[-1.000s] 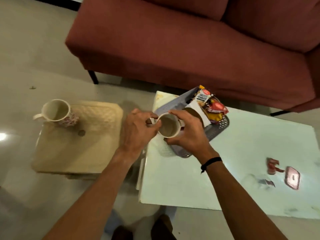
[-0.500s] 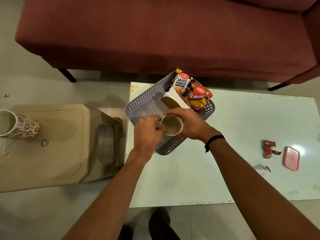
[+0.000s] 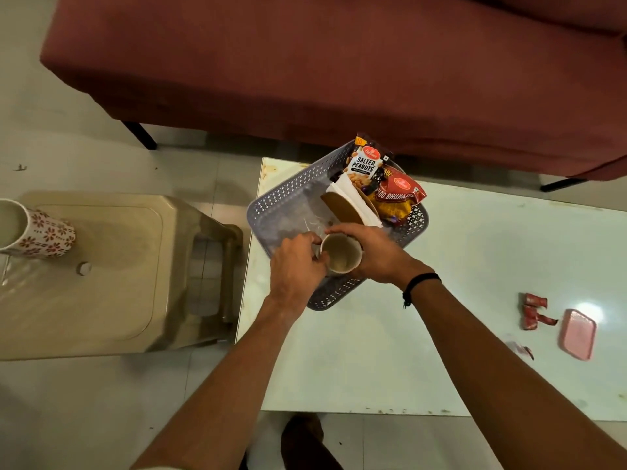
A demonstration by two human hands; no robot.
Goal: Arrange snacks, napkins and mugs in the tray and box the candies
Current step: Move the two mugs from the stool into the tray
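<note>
Two-handed grip closed on mug (image 3: 340,257): left hand (image 3: 296,266) at handle side, right hand (image 3: 376,254) wrapped round far wall. Mug upright, mouth up, over near corner of tray (image 3: 288,205), snacks (image 3: 383,184) and napkins (image 3: 353,205) beyond. Straight lowering judged next; second mug (image 3: 34,232) well apart on stool (image 3: 118,266) leftward

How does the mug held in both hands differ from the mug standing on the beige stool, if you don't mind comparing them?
The held mug sits over the grey tray, gripped by the left hand and right hand; the stool mug stands untouched on the stool. The held mug's outside is hidden by the hands; the stool mug shows a red flower pattern. Both are upright, with pale insides.
</note>
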